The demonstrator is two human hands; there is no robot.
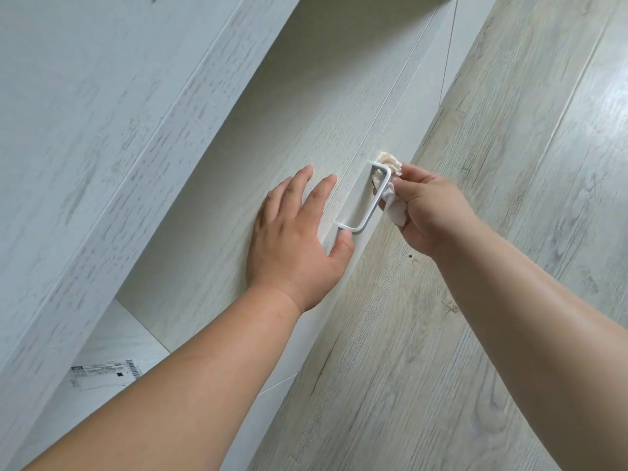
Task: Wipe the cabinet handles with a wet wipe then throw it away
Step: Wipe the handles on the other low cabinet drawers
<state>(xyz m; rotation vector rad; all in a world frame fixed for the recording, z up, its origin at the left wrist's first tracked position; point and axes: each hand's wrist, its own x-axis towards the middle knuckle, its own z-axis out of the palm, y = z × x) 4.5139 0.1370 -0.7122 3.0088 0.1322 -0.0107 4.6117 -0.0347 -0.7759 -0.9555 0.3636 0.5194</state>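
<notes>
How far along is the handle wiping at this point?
In hand: the right hand presses the wet wipe around the far end of the white handle, while the left hand lies flat on the cabinet door. No finished handle can be confirmed. Left: the rest of this handle, then binning the wipe; no bin shows.

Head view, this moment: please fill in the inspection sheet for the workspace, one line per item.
Surface: pale wood-grain cabinet front, closed; left hand lies flat on it.
Job's things: white bar handle; crumpled white wet wipe pressed around the handle's upper end.
Clutter: a paper with a barcode label on the shelf at lower left.
Grippers: left hand open, fingers spread beside the handle; right hand pinching the wipe.
Cables: nothing seen.
Surroundings: grey wood-plank floor to the right; no bin in view.
</notes>
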